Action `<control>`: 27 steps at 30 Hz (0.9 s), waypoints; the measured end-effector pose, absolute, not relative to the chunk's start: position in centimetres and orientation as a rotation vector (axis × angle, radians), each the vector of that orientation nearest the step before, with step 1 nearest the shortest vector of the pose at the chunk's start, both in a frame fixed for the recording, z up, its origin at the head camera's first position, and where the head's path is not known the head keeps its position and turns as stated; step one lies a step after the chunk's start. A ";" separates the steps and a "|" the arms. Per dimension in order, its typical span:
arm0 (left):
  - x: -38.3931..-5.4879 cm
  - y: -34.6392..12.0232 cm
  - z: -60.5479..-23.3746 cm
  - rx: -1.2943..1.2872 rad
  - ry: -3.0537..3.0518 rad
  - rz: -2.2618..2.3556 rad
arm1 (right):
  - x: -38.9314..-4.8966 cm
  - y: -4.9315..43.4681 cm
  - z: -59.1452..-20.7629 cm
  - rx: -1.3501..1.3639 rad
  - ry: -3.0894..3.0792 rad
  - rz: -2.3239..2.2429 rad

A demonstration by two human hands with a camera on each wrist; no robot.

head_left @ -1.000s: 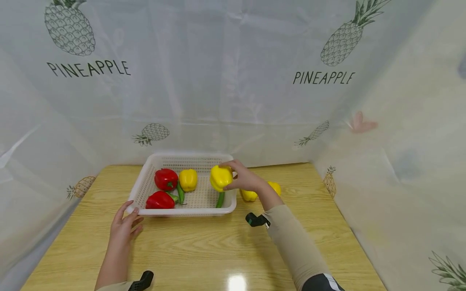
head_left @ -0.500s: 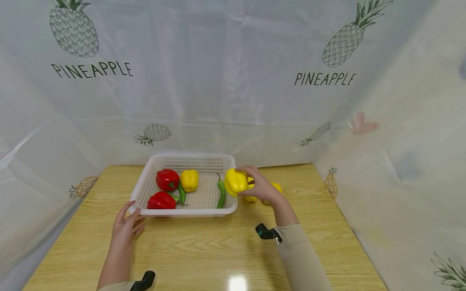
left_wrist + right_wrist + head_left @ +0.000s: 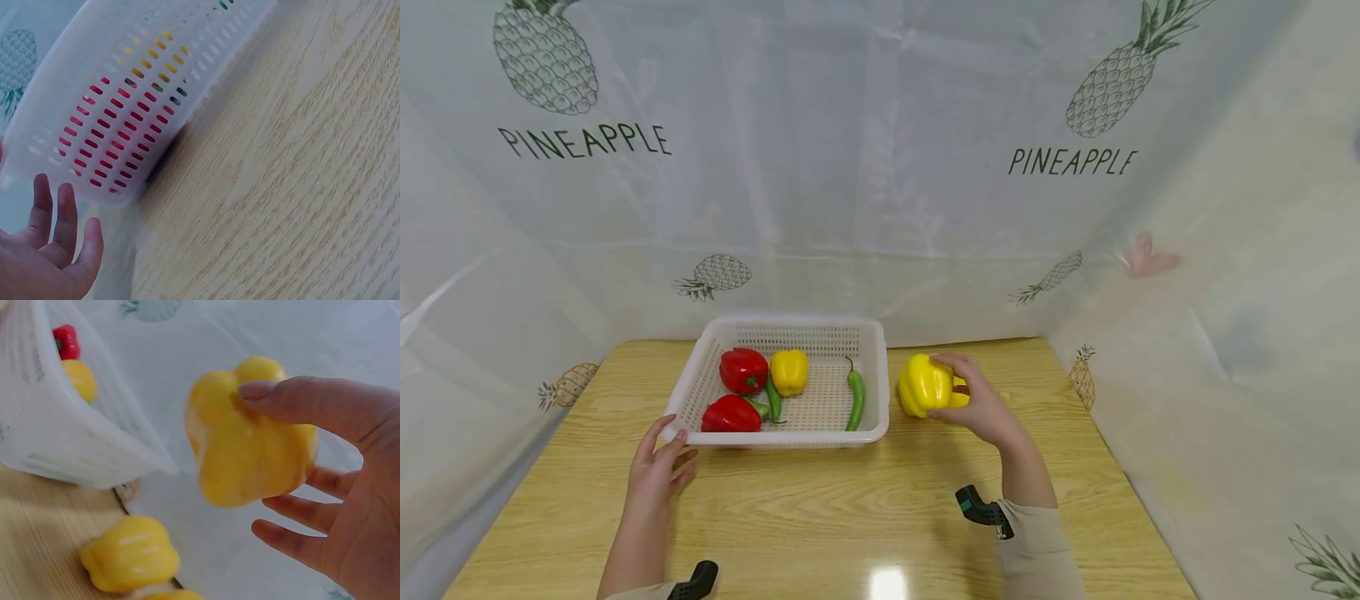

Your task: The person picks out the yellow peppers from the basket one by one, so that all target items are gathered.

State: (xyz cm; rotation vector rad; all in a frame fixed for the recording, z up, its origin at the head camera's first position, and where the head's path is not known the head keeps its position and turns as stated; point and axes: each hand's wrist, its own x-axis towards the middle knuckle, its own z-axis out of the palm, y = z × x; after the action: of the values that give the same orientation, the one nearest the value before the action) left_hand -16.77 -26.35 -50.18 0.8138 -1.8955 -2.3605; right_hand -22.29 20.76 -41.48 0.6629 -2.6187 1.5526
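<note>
My right hand [image 3: 985, 408] grips a yellow bell pepper [image 3: 244, 444] just right of the basket, thumb on one side and fingers on the other. The right wrist view shows it raised above the table. Another yellow bell pepper [image 3: 131, 553] lies on the table, with part of one more at the lower frame edge. Fingers of my left hand [image 3: 655, 467] touch the front left corner of the white perforated basket [image 3: 775, 437], relaxed and spread. Inside the basket are red bell peppers [image 3: 743, 371], a yellow bell pepper [image 3: 789, 372] and green chili peppers [image 3: 856, 400].
A wooden table [image 3: 805, 517] carries the basket near its back edge. A plastic sheet printed with pineapples [image 3: 850, 167] hangs behind the table and along its sides. Black wrist cameras [image 3: 981, 508] sit at both cuffs.
My right hand has carried the yellow bell pepper from over the basket's right end to the right, beyond its wall. The chili pepper there is uncovered. My left hand stays at the corner.
</note>
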 end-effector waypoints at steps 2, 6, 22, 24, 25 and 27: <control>-16.8 -26.3 -50.2 0.812 -1.898 -2.359 | -21.8 21.6 -41.5 0.619 -2.602 1.572; -16.8 -26.3 -50.2 0.821 -1.884 -2.355 | -21.3 23.2 -41.8 0.525 -2.585 1.597; -17.1 -26.2 -50.0 0.820 -1.888 -2.353 | -20.0 26.9 -44.6 0.328 -2.580 1.577; -17.0 -26.2 -50.0 0.828 -1.894 -2.363 | -19.8 27.3 -44.9 0.314 -2.586 1.575; -17.0 -26.2 -50.0 0.832 -1.893 -2.370 | -19.7 27.5 -45.0 0.309 -2.587 1.577; -16.9 -26.2 -50.0 0.839 -1.886 -2.379 | -19.5 27.8 -45.2 0.303 -2.587 1.583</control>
State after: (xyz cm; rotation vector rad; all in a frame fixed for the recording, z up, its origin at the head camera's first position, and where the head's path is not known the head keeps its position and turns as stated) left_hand -16.92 -26.23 -50.04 0.8389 -1.8860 -2.3788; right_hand -19.52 27.78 -45.22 0.3027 -2.5872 1.5827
